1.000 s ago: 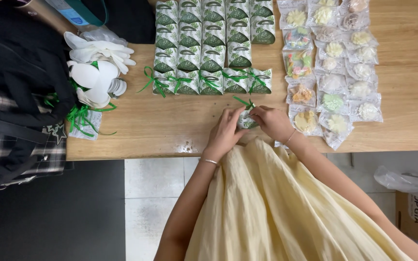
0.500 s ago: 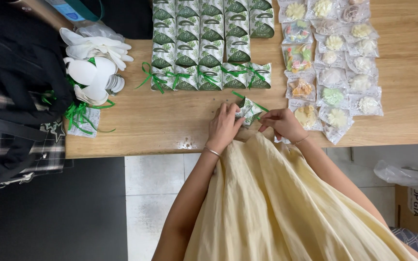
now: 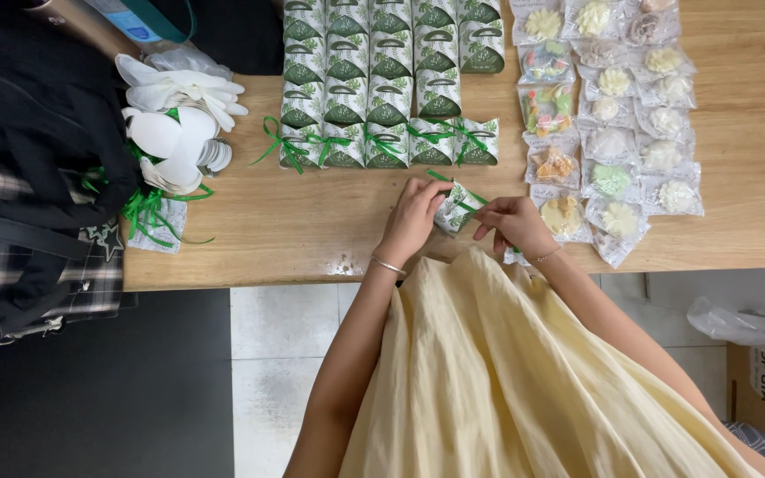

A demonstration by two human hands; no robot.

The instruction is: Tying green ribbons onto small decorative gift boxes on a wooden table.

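1. The left hand [image 3: 411, 217] grips the left side of a small green-and-white gift box [image 3: 455, 207], fingers curled about it.
2. The right hand [image 3: 513, 226] pinches a green ribbon [image 3: 469, 200] at the box's right side, thumb and fingers nearly closed on it.
3. A second ago the box sat tight between both hands; the right hand has since drawn slightly away from the box, stretching the ribbon. This suggests a tie in progress, not complete.
4. The box lies near the front edge of the wooden table [image 3: 312, 230].
5. Just beyond the box stands a row of ribbon-tied boxes [image 3: 389, 143]; untied boxes [image 3: 391, 62] are ranked behind it.
6. To the right of the box lie clear sachets of moulded pieces [image 3: 617, 115].
7. Well to the left of the box rests a stack of white flat cut-outs [image 3: 174, 133].
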